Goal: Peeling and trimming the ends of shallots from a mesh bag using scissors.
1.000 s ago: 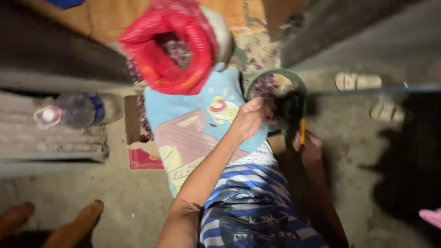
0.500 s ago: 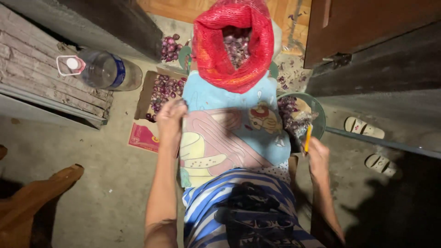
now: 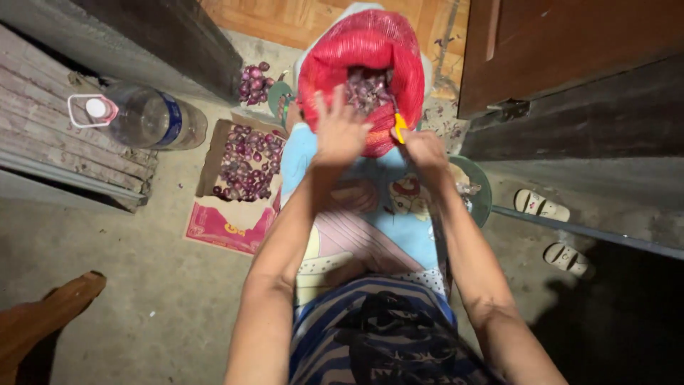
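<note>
Fingers of my left hand (image 3: 340, 132) are spread over the mouth of the red mesh sack (image 3: 360, 50) of shallots (image 3: 367, 89). Right hand (image 3: 422, 148), just right of the sack, pinches a yellow-handled knife (image 3: 400, 127).

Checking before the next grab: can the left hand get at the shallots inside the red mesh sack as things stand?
Probably yes. The left hand is spread right at the open mouth of the red mesh sack, with the shallots exposed just beyond the fingers. Nothing lies between them; the right hand, holding a yellow-handled tool, sits off to the side.

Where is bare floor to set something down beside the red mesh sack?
Bare concrete lies below the cardboard tray of shallots, toward the wooden piece, and right of the green bowl up to the sandals. The red mesh sack is crowded.
</note>
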